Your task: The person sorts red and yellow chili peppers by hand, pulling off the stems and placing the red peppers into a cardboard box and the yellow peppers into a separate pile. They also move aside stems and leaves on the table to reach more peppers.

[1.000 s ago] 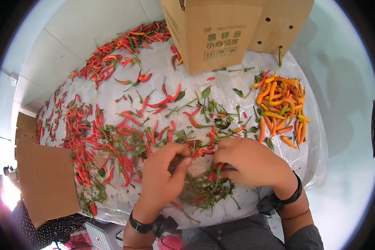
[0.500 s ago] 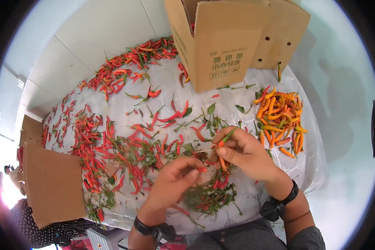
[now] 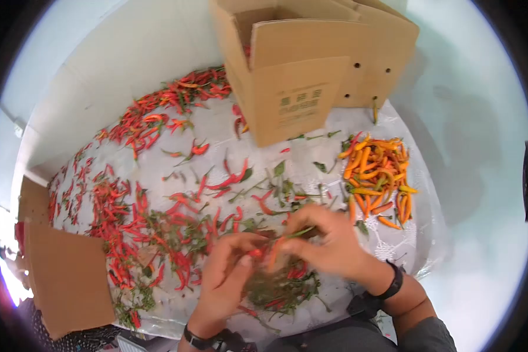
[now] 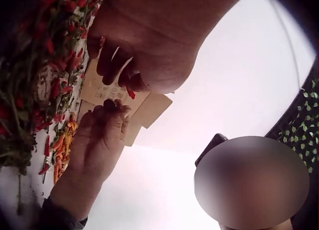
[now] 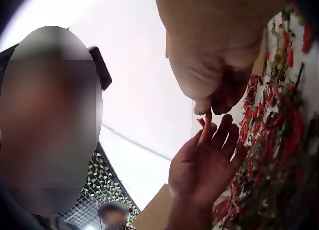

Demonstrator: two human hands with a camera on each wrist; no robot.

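My right hand [image 3: 328, 243] pinches an orange chili pepper [image 3: 274, 253] by its green stem end, the body pointing down toward the left hand. Between thumb and forefinger my left hand [image 3: 229, 270] holds a red chili pepper [image 3: 256, 253]. The right wrist view shows the orange pepper [image 5: 206, 133] hanging from the right fingertips in front of the left palm [image 5: 202, 177]. In the left wrist view a red tip [image 4: 131, 94] pokes out by the left thumb. Under both hands lies a heap of green stems and red peppers [image 3: 281, 293].
A pile of orange peppers [image 3: 378, 176] lies at right. Red peppers [image 3: 114, 205] spread over the left of the plastic-covered table [image 3: 299, 158]. A cardboard box [image 3: 299, 105] stands at the back, another box [image 3: 70, 281] at front left. Another person [image 5: 113, 215] appears in the background.
The right hand came up from the heap with an orange pepper, then moved left and down to the left hand. The head view has shifted, showing more of the back box.
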